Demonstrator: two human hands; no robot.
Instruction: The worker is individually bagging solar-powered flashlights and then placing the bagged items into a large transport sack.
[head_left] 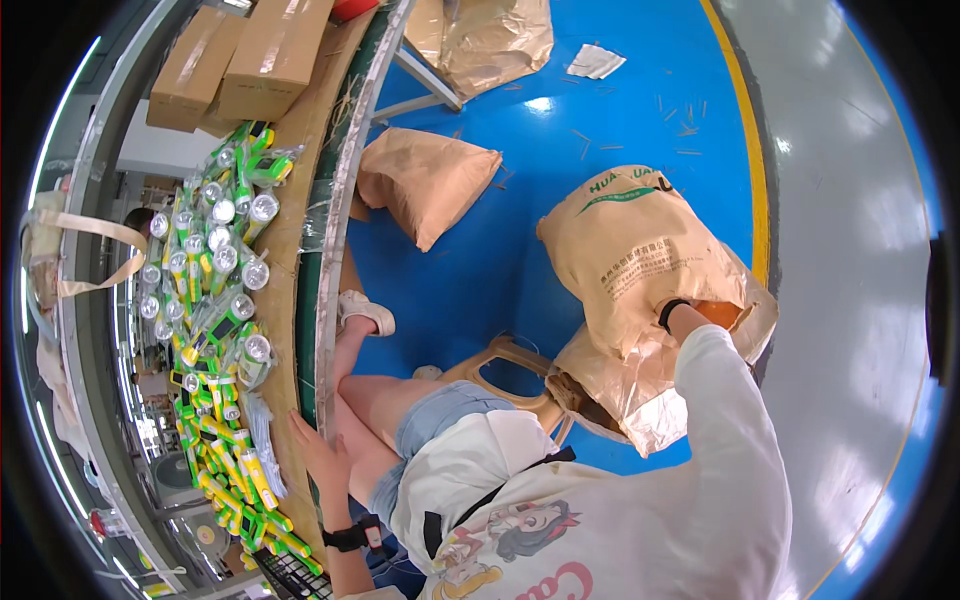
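My left hand (325, 458) lies at the edge of the workbench (306, 250) with its fingers stretched out and nothing in them. Close to it on the bench is a heap of green and yellow flashlights (228, 455); those at the far end are in clear plastic bags. To my right, my right hand (686, 319) reaches into the mouth of a large brown paper sack (620, 265) with green print. Its fingers are hidden inside the sack. Something orange (715, 316) shows in the opening beside my wrist.
Cardboard boxes (275, 60) stand at the bench's far end. Another paper sack (425, 185) sits on the blue floor (450, 290), and an opened one (640, 400) lies below the large sack. A tan plastic stool (520, 365) is beside my legs. A black keypad-like grid (290, 572) is nearby.
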